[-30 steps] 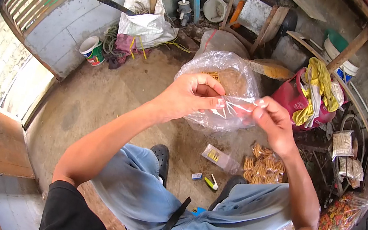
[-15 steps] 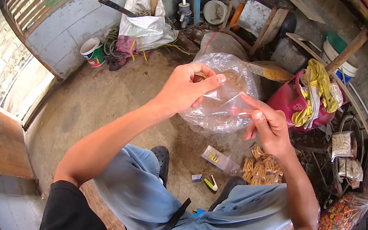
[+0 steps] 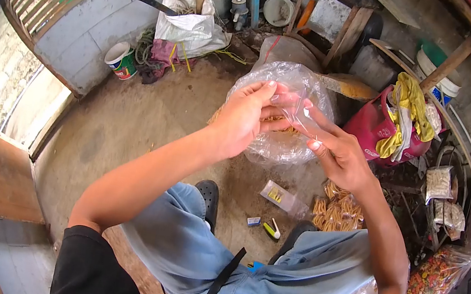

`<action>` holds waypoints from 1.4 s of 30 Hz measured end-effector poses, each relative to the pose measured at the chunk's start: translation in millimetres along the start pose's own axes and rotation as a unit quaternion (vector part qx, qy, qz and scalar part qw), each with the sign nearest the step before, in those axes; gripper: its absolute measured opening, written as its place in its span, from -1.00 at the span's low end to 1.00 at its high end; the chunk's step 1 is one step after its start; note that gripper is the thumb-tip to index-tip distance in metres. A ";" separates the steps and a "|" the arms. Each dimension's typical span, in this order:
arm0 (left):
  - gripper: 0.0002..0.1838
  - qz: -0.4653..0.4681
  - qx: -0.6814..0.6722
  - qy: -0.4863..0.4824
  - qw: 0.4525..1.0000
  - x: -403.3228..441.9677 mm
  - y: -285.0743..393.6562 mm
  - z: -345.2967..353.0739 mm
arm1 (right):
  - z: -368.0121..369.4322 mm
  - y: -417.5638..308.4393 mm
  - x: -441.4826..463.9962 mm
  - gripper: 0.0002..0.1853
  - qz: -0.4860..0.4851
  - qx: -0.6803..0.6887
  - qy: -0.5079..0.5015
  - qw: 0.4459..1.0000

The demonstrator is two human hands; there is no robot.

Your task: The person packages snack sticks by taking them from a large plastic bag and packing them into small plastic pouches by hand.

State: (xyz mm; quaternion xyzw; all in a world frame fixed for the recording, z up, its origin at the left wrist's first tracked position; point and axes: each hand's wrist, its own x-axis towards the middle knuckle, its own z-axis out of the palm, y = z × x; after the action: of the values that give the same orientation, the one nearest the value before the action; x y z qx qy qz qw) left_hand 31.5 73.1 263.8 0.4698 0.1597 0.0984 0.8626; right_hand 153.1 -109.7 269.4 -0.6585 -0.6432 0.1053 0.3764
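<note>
A small clear plastic bag (image 3: 301, 107) is stretched between my two hands. My left hand (image 3: 241, 115) pinches one side of it between thumb and forefinger, the other fingers curled loosely below. On the opposite side, my right hand (image 3: 340, 152) grips the bag, its fingers partly seen through the film. Behind and beneath both hands stands a large clear plastic bag (image 3: 283, 151) with yellow-brown pieces inside, mostly hidden by the hands. Near my right foot lie filled packs of brown stick-shaped snacks (image 3: 339, 213) and a clear packet (image 3: 283, 199) with a yellow label.
A green stapler (image 3: 272, 230) and a small blue-and-white box (image 3: 253, 222) lie on the floor between my feet. A red container (image 3: 368, 126) draped with yellow cloth stands at right. A bag of colourful pieces (image 3: 440, 278) lies lower right. A white sack (image 3: 189, 29) and a paint bucket (image 3: 121, 60) stand at back left.
My hands have come closer together, the right one moving left and slightly up. The small bag's film now bunches upright between them, and the left hand's fingers have extended.
</note>
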 end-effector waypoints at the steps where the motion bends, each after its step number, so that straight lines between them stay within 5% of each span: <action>1: -0.57 0.030 0.022 0.015 0.999 4.2 -0.1 -3.8 | -1.8 0.8 0.2 -0.68 0.022 0.029 -0.030 0.999; 7: -0.51 0.019 0.023 0.095 0.995 14.0 6.7 -23.8 | -2.6 11.6 -1.3 -0.71 0.055 0.064 0.032 0.996; 11: -0.42 -0.101 -0.056 0.097 0.989 6.2 -15.3 -2.6 | 9.3 25.1 0.7 -0.71 0.002 0.014 0.030 0.999; 15: -0.62 0.030 -0.094 0.104 0.990 16.3 -30.7 9.8 | 23.0 16.6 11.0 -0.70 0.061 0.008 -0.016 0.998; 19: -0.72 0.038 -0.103 0.159 0.981 27.3 -30.5 4.5 | 26.3 22.3 15.7 -0.70 0.101 0.038 0.011 0.994; 22: -0.77 0.108 -0.246 0.200 0.942 37.7 -44.4 -4.5 | 31.7 30.9 18.2 -0.69 0.170 0.074 0.042 0.982; 26: -0.73 0.044 -0.426 0.208 0.879 23.2 -75.8 1.9 | 48.8 43.2 12.0 -0.69 0.154 0.095 0.033 0.983; 28: -0.75 0.043 -0.430 0.224 0.873 24.9 -112.2 -12.9 | 60.8 44.7 4.1 -0.69 0.080 0.063 -0.005 0.995; 33: -0.77 0.019 -0.472 0.195 0.859 12.1 -197.1 -61.5 | 74.8 38.9 -15.8 -0.70 0.119 0.005 -0.205 0.971; 35: -0.73 -0.001 -0.499 0.296 0.815 2.2 -214.9 -70.5 | 78.5 42.2 -17.8 -0.70 0.122 0.018 -0.258 0.958; 38: -0.71 -0.010 -0.533 0.343 0.774 -13.7 -222.3 -73.3 | 98.9 75.4 -21.3 -0.70 0.199 0.083 -0.209 0.954; 40: -0.72 -0.016 -0.543 0.314 0.779 -15.6 -237.4 -79.0 | 116.5 116.1 -13.2 -0.73 0.146 -0.159 -0.137 0.967; 42: -0.80 -0.028 -0.546 0.287 0.787 -16.3 -239.0 -74.1 | 137.3 160.0 -2.1 -0.73 0.130 -0.185 -0.070 0.972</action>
State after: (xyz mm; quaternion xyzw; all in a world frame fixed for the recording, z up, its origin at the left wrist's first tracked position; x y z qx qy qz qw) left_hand -6.2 -3.3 28.0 -0.1337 0.3331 0.2752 0.8918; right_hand 190.0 -44.5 72.4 -0.7856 -0.5852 0.0786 0.1851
